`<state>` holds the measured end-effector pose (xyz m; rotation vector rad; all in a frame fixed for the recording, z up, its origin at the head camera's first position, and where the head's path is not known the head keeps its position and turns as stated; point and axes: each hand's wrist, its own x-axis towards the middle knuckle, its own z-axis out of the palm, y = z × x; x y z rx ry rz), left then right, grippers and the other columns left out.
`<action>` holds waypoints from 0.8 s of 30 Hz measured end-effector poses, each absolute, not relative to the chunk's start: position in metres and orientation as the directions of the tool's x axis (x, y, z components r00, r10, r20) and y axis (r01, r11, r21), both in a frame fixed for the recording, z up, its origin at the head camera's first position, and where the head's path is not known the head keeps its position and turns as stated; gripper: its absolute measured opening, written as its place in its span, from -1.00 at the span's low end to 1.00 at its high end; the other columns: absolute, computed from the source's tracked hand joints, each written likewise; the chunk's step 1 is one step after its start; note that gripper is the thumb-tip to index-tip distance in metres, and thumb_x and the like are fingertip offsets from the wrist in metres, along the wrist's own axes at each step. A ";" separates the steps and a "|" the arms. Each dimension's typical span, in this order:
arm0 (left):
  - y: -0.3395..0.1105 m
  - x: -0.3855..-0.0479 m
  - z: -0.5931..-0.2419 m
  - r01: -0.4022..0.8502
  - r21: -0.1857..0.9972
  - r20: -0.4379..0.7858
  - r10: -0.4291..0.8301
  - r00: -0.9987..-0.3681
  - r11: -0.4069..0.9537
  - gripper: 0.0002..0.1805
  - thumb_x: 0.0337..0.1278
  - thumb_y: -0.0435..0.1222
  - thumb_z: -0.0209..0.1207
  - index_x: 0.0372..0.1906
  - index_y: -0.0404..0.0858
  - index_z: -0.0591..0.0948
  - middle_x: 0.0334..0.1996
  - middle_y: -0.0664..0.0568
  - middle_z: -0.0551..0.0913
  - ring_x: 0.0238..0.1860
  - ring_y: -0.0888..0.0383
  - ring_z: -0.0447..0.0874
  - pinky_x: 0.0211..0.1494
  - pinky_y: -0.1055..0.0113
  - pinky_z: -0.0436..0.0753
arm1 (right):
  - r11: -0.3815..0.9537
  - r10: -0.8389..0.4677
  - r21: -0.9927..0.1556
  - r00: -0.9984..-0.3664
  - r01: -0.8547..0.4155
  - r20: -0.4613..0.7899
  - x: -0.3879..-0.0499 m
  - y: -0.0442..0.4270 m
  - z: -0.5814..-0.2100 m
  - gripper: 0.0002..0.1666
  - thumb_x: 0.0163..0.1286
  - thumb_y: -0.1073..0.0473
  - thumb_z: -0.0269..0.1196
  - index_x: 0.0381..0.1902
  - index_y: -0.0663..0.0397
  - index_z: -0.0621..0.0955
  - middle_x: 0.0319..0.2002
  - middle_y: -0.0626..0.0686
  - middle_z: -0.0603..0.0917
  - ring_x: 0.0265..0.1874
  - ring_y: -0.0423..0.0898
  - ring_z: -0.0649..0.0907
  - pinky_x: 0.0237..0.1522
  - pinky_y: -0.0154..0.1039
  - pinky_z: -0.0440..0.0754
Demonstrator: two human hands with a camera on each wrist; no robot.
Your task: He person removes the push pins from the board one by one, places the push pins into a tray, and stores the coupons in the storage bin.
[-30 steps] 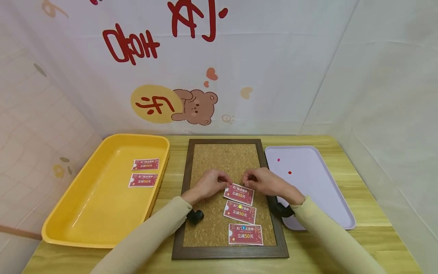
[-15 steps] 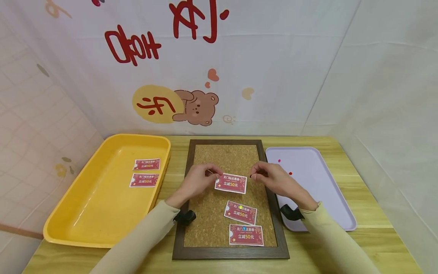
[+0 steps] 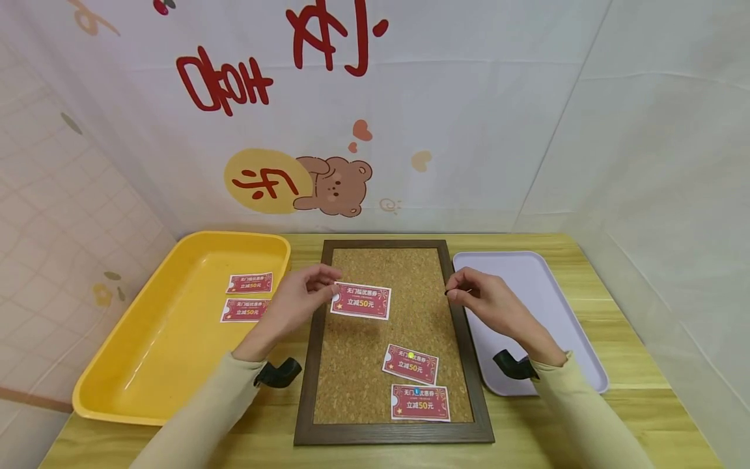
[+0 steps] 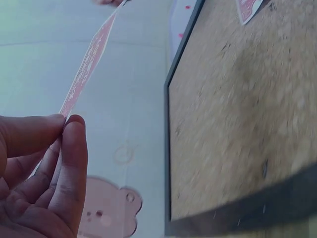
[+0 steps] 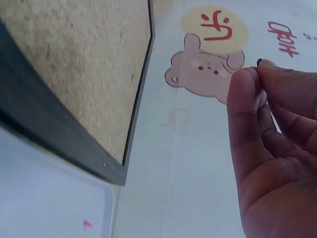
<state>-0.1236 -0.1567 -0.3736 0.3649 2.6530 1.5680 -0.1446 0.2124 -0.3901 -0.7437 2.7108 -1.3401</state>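
Observation:
My left hand (image 3: 299, 299) pinches a red coupon (image 3: 360, 301) by its left end, holding it above the upper part of the cork board (image 3: 351, 365). In the left wrist view the coupon (image 4: 86, 74) appears nearly edge-on between thumb and finger. My right hand (image 3: 495, 303), over the board's right frame, pinches a small dark pushpin (image 5: 259, 62); most of the pin is hidden by the fingertips. Lower on the board lie two more coupons, one with a yellow pin (image 3: 411, 355) at its top and one with a blue pin (image 3: 416, 391).
A yellow tray (image 3: 129, 391) on the left holds two coupons (image 3: 250, 283). On the right, a lilac tray (image 3: 545, 286) extends beneath my right hand and wrist; a pink pin (image 5: 87, 224) lies in it. A printed cloth (image 3: 463, 98) hangs behind the table.
My left hand has lifted the coupon off its place above the other two and carried it left and up. My right hand has moved away to the right with the dark pin.

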 end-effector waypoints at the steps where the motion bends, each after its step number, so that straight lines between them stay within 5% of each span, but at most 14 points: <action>1: -0.162 -0.123 -0.372 0.175 0.865 0.084 0.208 -0.975 0.470 -0.78 0.41 -0.36 0.26 0.07 -0.32 0.68 -0.18 -0.07 0.72 -0.19 -0.06 0.68 -0.21 0.37 0.64 | 0.517 -0.419 -0.757 -0.889 -0.400 0.183 -0.145 0.215 -0.390 -0.93 0.48 0.26 0.32 -0.15 0.13 0.65 -0.30 0.08 0.72 -0.34 -0.12 0.68 -0.27 -0.33 0.59; 12: -0.221 -0.115 -0.359 0.081 0.816 0.037 0.088 -0.995 0.572 -0.70 0.44 -0.16 0.28 0.08 -0.27 0.69 -0.12 -0.08 0.75 -0.17 -0.03 0.70 -0.26 0.35 0.64 | 0.547 -0.357 -0.736 -0.906 -0.399 0.225 -0.145 0.245 -0.388 -0.93 0.48 0.29 0.32 -0.12 0.10 0.68 -0.34 -0.05 0.69 -0.35 -0.12 0.67 -0.27 -0.37 0.58; 24: -0.281 -0.107 -0.359 -0.004 0.806 -0.043 0.052 -0.998 0.591 -0.59 0.46 -0.10 0.25 0.10 -0.38 0.67 0.03 -0.24 0.69 -0.16 -0.03 0.65 -0.21 0.37 0.68 | 0.597 -0.327 -0.714 -0.923 -0.367 0.202 -0.150 0.279 -0.402 -0.96 0.49 0.28 0.31 -0.15 0.12 0.68 -0.33 0.05 0.69 -0.36 -0.18 0.64 -0.29 -0.40 0.55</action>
